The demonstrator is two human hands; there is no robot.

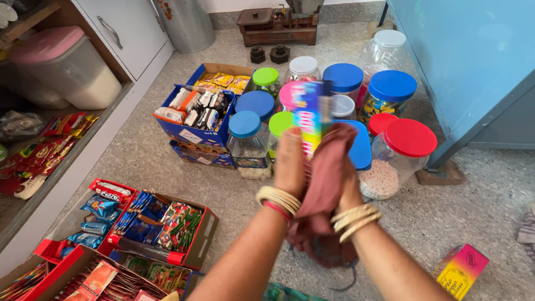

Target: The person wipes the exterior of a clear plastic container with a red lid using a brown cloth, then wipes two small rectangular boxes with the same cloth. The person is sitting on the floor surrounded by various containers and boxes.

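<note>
- Now the left hand (290,161) grips a tall colourful cardboard box (310,114), upright.
- Right hand (346,184), at three o'clock, presses a maroon cloth (326,184) against it.
- Best wiped firmly, box held steady.

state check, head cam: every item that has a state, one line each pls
left hand: gripping colourful box
right hand: holding maroon cloth
colourful box: lifted, upright, motion-blurred
maroon cloth: pressed to the box, hanging down
red-lid jar: closed, partly filled with pale pieces
blue snack carton: open, full
red snack carton: open, full
cabinet door: shut
</note>
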